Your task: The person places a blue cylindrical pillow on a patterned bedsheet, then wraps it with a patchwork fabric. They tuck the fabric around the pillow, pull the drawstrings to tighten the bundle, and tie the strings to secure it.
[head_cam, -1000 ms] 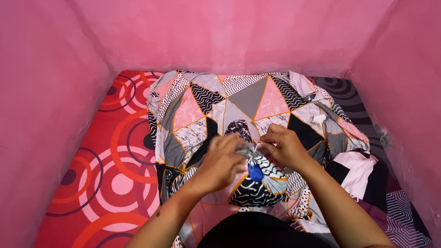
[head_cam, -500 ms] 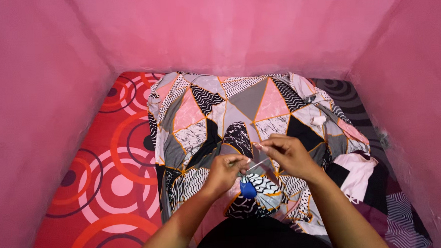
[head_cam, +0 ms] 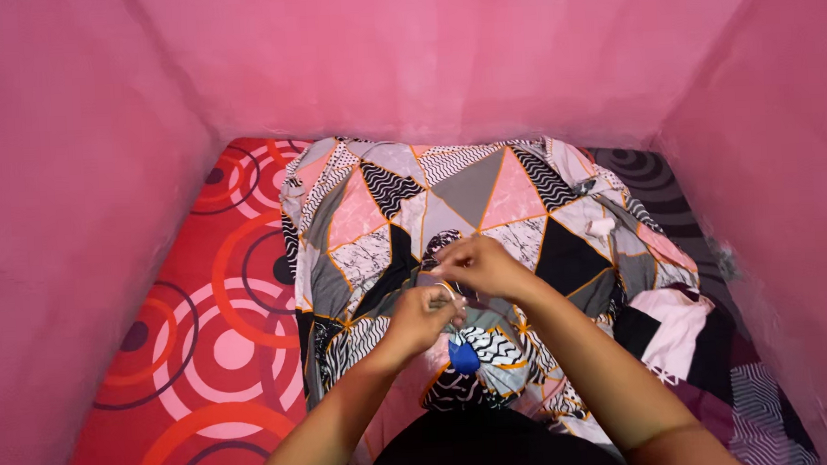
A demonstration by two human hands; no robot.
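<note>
Small blue object under left hand, fingers of both hands pinched on thin thread, right hand above

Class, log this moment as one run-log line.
left hand: pinches blue object | right hand: beside it, over patterned cloth
</note>
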